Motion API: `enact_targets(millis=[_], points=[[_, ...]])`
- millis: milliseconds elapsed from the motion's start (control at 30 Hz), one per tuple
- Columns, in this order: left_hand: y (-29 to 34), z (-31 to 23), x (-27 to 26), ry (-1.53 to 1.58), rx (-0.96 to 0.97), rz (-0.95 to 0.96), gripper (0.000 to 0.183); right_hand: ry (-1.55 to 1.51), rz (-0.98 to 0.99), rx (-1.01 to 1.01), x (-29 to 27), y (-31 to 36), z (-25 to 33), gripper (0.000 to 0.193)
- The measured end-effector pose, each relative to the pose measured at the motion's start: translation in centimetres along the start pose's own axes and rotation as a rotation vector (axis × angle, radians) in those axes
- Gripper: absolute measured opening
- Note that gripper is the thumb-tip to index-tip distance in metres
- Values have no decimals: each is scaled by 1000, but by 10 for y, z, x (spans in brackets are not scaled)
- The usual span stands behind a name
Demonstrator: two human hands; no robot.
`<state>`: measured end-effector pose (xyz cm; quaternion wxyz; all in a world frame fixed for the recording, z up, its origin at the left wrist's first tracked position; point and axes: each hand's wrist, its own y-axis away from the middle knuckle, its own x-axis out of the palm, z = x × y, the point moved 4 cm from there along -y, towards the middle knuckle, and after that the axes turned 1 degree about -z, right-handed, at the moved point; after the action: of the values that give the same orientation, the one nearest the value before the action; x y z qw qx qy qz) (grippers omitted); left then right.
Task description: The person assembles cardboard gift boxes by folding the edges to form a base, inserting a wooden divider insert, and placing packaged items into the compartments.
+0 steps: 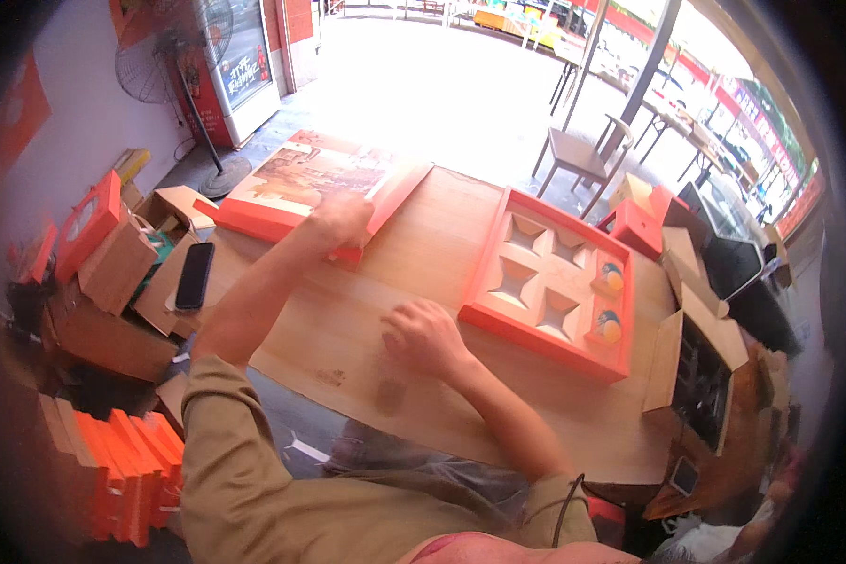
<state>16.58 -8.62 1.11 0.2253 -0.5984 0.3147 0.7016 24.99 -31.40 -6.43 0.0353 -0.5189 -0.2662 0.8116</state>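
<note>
My left hand point(343, 222) is closed at the near right edge of a red box lid point(296, 183) with a printed picture on top. Its fingertips are partly hidden behind the knuckles. Over the middle of the table, my right hand point(423, 336) is loosely curled, with nothing visible in it. To its right lies an open red box point(480, 293) with a pale insert of several square wells. Two wells on the right side hold small round items point(610, 326) with blue and yellow on them; the other wells hold nothing.
The wooden table point(348, 315) carries both box parts. At left are cardboard boxes point(113, 273) with a dark phone point(195, 275) on top, and a stack of orange-red boxes point(132, 470) below. An open carton point(696, 381) stands at right. Beyond are a fan point(193, 113) and chair point(585, 155).
</note>
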Motion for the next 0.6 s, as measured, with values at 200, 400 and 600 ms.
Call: enact_targets(millis=[200, 400, 600], points=[[27, 17, -76, -3, 116, -138, 36, 15, -339, 103, 59, -107, -15, 58], [33, 22, -80, 20, 161, -140, 43, 333, -353, 9, 87, -152, -34, 46], [31, 9, -48, 31, 217, -221, 31, 334, -214, -220, 45, -92, -20, 29]])
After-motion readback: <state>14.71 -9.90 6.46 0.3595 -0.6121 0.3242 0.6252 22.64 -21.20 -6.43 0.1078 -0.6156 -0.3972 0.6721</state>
